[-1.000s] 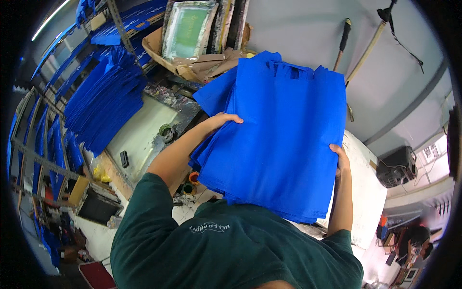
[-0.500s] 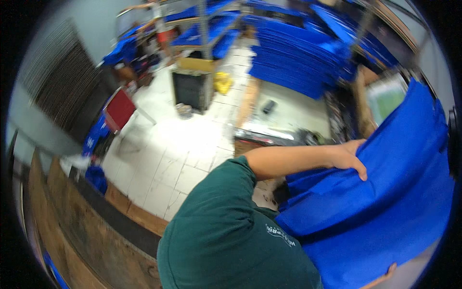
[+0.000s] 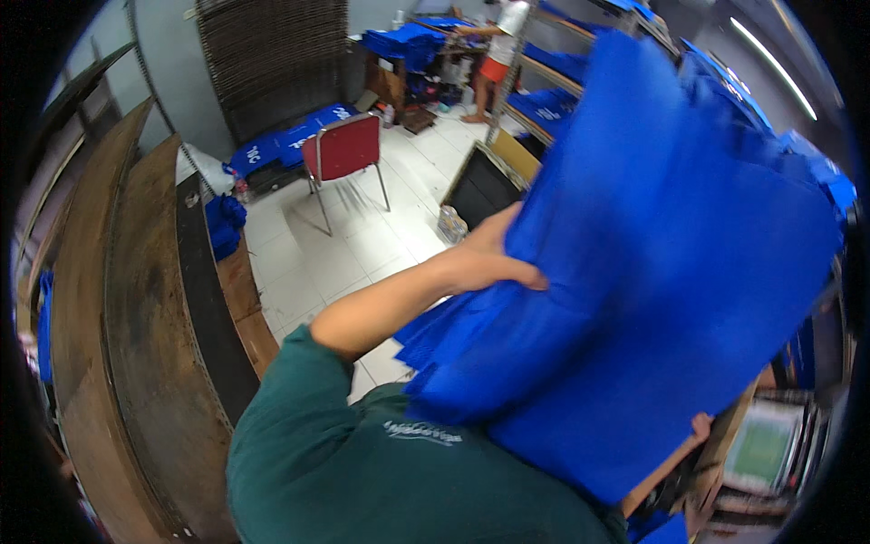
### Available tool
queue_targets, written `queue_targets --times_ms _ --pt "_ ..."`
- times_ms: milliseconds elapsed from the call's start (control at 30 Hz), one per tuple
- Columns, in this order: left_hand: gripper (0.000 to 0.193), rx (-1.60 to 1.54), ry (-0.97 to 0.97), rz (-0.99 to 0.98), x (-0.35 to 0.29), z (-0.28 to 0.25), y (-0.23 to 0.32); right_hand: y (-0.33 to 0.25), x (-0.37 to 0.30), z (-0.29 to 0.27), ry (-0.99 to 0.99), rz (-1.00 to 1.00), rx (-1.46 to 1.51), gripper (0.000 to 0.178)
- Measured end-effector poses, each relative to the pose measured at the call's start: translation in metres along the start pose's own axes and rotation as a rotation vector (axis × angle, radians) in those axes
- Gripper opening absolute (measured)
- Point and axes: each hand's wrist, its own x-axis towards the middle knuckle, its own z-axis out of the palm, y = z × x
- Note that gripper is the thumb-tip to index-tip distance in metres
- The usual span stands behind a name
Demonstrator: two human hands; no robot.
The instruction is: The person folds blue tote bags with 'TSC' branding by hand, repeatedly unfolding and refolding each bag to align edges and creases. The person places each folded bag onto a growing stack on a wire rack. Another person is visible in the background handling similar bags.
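Observation:
A large stack of blue fabric sheets (image 3: 652,245) is held up in front of my chest, its layered edges fanned out at the lower left. My left hand (image 3: 507,258) is closed on the stack's left side, thumb on the top sheet and the other fingers hidden behind it. At the lower right edge, my right hand (image 3: 700,426) grips the same stack from beneath; only a few fingertips show past the fabric. The upper part of the stack is slightly blurred.
A red chair (image 3: 349,150) stands on the white tiled floor (image 3: 340,258). To my left are tall brown boards (image 3: 149,335). Beyond the stack are a shelf with blue fabric (image 3: 548,104), a dark open box (image 3: 480,186) and another person (image 3: 503,54) by a cluttered table.
My view has swung left, bringing the chair and boards more into sight. Both hands have kept hold of the fabric stack, which now stands higher before me and hides the shelving behind.

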Motion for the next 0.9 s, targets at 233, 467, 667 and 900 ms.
queue_targets --times_ms 233,467,667,900 --pt "0.086 0.111 0.59 -0.105 -0.041 -0.13 0.014 0.056 0.066 0.205 -0.451 0.044 0.196 0.053" --pt "0.084 0.134 0.875 -0.146 -0.011 -0.236 0.021 0.079 0.118 0.394 -0.726 0.025 0.349 0.055" --pt "0.087 0.161 0.735 -0.032 0.115 -0.367 -0.013 0.118 0.188 0.538 -0.808 -0.034 0.38 0.057" --pt "0.085 0.13 0.617 0.008 0.252 -0.495 -0.029 0.146 0.28 0.668 -0.767 -0.163 0.301 0.059"
